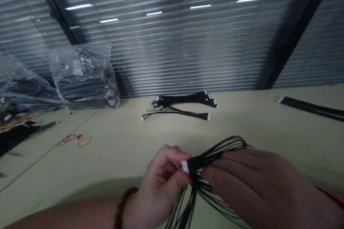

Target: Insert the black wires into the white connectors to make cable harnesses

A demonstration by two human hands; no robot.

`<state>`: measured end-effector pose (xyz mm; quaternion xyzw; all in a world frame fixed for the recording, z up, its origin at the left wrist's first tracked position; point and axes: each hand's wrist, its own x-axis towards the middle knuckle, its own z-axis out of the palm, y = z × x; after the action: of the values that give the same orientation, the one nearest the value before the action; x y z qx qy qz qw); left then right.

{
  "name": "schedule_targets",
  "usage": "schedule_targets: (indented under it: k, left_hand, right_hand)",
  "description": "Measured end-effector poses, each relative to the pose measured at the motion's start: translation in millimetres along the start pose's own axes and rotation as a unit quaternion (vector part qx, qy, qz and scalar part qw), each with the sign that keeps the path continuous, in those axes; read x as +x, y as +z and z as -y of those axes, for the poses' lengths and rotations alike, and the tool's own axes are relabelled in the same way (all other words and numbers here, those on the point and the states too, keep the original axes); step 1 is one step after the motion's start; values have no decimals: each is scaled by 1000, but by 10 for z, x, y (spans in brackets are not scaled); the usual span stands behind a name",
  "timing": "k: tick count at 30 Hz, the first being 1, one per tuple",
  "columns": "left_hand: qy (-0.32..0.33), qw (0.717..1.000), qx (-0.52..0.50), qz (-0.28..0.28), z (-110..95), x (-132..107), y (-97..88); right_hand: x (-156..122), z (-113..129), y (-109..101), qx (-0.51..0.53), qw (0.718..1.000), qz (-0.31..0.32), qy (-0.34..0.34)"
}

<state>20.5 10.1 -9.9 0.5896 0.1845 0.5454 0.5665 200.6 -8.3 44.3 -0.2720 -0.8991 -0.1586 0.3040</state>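
While both hands work low in the centre of the frame, the black wire harness [206, 161] is held up off the pale work table [113, 164]. Left hand [161, 182], bead bracelet [125, 207] on the wrist, pinches the white connector [185, 166] firmly between thumb and fingertips. Right hand [258, 186], thin red cord [331, 197] at the wrist, has its fingers closed over the wires just beside that connector; its thumb is hidden, so contact there can't be confirmed.

Key geometry: the harness long axis runs from the connector at the left hand, up and right under the right fingers, ending in a fan of looped wires [236, 144] past them. More loose strands [188, 207] drop toward the lower edge of the frame. Left hand is nearest the connector, right hand nearest the looped wires. The two hands nearly meet at the connector.

Elsewhere: two clear plastic bags [83, 78] of bundled black harnesses sit upper left against the window blinds [185, 43]. A loose pile of black harnesses [180, 105] lies on the table at centre, another bundle [309, 109] at the right edge. Red and yellow rubber bands [84, 141] lie left of the hands.
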Motion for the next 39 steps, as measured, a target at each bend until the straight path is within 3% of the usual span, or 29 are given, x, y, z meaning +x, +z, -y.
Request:
schedule_targets:
  k: [11, 18, 21, 24, 26, 28, 30, 32, 35, 36, 39]
  left_hand:
    - [2, 1000, 8, 21, -2, 4, 8]
    - [0, 998, -24, 50, -36, -17, 3]
    - [-3, 998, -27, 50, -49, -21, -2]
    - [-1, 999, -27, 17, -10, 11, -44]
    - [-6, 999, -31, -40, 41, 51, -94]
    - [-14, 994, -33, -103, 86, 90, -148]
    - [-12, 990, -26, -139, 105, 116, -194]
    - [0, 989, -14, -147, 96, 125, -230]
    - [15, 989, -4, -149, 66, 125, -274]
    - [17, 988, -2, -151, 61, 125, -288]
    - [21, 986, 6, -164, 64, 134, -321]
  right_hand:
    - [24, 3, -42, 19, 1000, 12, 2]
    - [-39, 55, 53, -17, 998, -55, -19]
    - [-35, 47, 53, -32, 998, -48, -39]
    - [-30, 11, -21, -71, 996, -42, -36]
    - [-63, -8, -89, -103, 994, -38, -16]
    - [-138, -2, -122, -103, 995, -7, -12]
    - [-233, 39, -88, -58, 995, 76, -18]
    - [-292, 97, -4, 2, 987, 160, -5]
    - [-214, 112, 75, 108, 970, 211, 50]
    - [-145, 78, 56, 166, 959, 225, 55]
    - [78, -140, -129, 376, 874, 308, -2]
